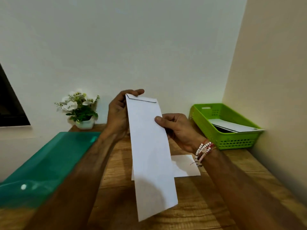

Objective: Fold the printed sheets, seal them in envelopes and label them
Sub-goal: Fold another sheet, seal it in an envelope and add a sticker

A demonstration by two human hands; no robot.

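Well, I see the white envelope (pixel 149 146) held up at the centre of the frame, clear of the table; its long axis runs from upper centre down to lower centre, leaning a little so the bottom end sits further right; the flap end points up, and the flap lies folded down with a thin dark line along its edge.

Both hands are clamped on it, set apart from each other; the left hand (pixel 118 113) curls round the top left corner, most of it behind the paper, one fingertip (pixel 137 92) showing over the top edge; the right hand (pixel 177 128) pinches the right edge lower down, thumb (pixel 160 121) flat on the front and the other fingers tucked behind; beaded bracelets (pixel 203 151) circle that wrist.

Under the envelope a white sheet (pixel 184 166) lies flat on the wooden table (pixel 207 205); at the right of the frame a lime green basket (pixel 232 141) sits against the cream wall with white papers (pixel 235 127) in it; a translucent green folder (pixel 49 160) fills the lower left; a small pot of white flowers (pixel 79 107) stands at the table's far edge, left of centre; a dark window (pixel 10 105) cuts into the left edge.
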